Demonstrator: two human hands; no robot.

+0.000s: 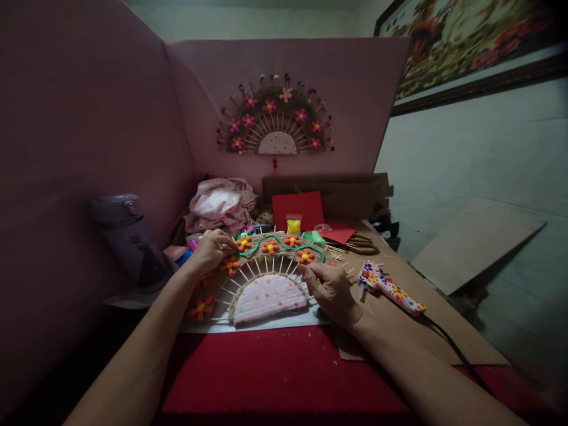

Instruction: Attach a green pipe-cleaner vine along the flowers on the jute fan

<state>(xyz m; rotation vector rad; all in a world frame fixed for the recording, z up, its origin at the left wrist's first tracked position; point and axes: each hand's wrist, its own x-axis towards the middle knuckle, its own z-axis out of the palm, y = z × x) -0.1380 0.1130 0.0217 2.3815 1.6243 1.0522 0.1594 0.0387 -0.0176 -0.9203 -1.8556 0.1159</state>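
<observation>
A half-round craft fan (270, 299) lies in front of me, made of thin sticks and twine around a spotted pink cloth centre. Orange felt flowers (270, 247) with yellow middles sit along its twine band. A wavy green cord (255, 249) runs over the band between the flowers. At the band's upper left, my left hand (213, 251) is closed in a pinch where the cord's left end meets the fingertips. My right hand (331, 290) is curled shut over the fan's right side, fingertips at the sticks; what lies under its palm is hidden.
On cardboard at right lies a flower-patterned glue gun (393, 290) with a black cable. A tumbler (128, 236) stands left. Behind the fan are crumpled pink cloth (219, 201), red card (298, 210) and a yellow packet (293, 225). A finished-looking fan (277, 115) hangs on the pink backboard.
</observation>
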